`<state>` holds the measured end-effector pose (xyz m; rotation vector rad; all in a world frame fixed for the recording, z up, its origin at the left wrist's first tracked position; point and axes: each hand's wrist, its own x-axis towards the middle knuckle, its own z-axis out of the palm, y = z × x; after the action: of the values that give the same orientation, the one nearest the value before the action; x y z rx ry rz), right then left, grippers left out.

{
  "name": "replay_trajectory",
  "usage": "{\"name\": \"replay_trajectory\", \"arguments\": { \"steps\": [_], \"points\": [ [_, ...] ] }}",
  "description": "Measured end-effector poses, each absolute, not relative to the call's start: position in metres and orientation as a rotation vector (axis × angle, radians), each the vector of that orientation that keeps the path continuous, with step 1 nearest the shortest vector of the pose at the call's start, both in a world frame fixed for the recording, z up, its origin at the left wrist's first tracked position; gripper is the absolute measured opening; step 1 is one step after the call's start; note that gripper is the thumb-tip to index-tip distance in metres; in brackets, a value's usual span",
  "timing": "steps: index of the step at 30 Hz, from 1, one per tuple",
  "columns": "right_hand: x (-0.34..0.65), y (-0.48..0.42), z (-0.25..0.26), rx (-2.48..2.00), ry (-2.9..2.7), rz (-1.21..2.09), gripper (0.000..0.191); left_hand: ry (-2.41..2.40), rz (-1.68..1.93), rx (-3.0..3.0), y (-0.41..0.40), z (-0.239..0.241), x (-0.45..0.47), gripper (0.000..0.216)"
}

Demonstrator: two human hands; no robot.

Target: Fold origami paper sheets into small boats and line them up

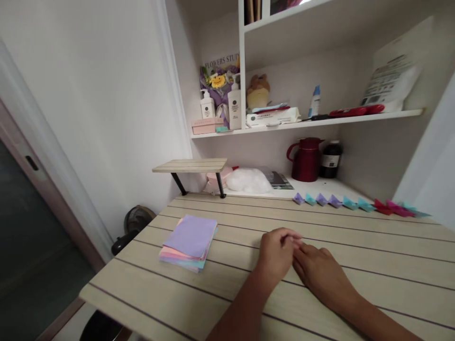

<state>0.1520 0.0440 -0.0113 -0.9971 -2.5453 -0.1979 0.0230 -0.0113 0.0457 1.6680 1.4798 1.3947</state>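
My left hand (278, 252) rests on the slatted table, its fingers curled in and no object visible in them. Against its fingertips lie the fingers of my right hand (322, 271), which is palm down with fingers stretched out and close together. Whatever is under the two hands is hidden. Left of them sits a stack of coloured square paper (194, 237), a purple sheet on top. Along the far right edge runs a row of folded paper boats (334, 201) in purple, teal, red and pink, apart from both hands.
A small raised wooden shelf (192, 165) on black legs stands at the table's back left. Behind the table are a white plastic bag (249, 180), a red jug (306, 160) and a dark bottle (330, 159). Above, a white shelf (305, 122) holds bottles, packets and a plush toy.
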Motion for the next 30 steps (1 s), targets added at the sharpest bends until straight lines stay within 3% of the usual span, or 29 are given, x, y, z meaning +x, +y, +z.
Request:
{"name": "replay_trajectory", "arguments": {
  "steps": [3, 5, 9, 15, 22, 30],
  "points": [
    [0.155, 0.034, -0.011, -0.912, -2.561, -0.121, 0.03, 1.276, 1.499, 1.795, -0.046, 0.085, 0.024, 0.033],
    [0.156, 0.033, -0.01, -0.902, -2.555, -0.064, 0.031, 1.257, 1.419, 2.191, -0.071, 0.108, 0.009, 0.035],
    [0.155, 0.038, -0.01, -0.919, -2.549, 0.069, 0.035, 1.651, 1.112, 2.664, -0.1, 0.124, -0.059, 0.036],
    [0.155, 0.045, -0.014, -0.924, -2.53, 0.195, 0.037, 2.063, 1.283, 1.878, -0.1, 0.105, -0.161, 0.03],
    [0.158, 0.048, -0.016, -0.878, -2.52, 0.284, 0.037, 2.056, 1.019, 1.423, -0.119, 0.078, -0.193, 0.029],
    [0.16, 0.055, -0.017, -0.873, -2.528, 0.365, 0.038, 2.133, 0.767, 1.389, -0.115, 0.088, -0.177, 0.06]
  ]
}}
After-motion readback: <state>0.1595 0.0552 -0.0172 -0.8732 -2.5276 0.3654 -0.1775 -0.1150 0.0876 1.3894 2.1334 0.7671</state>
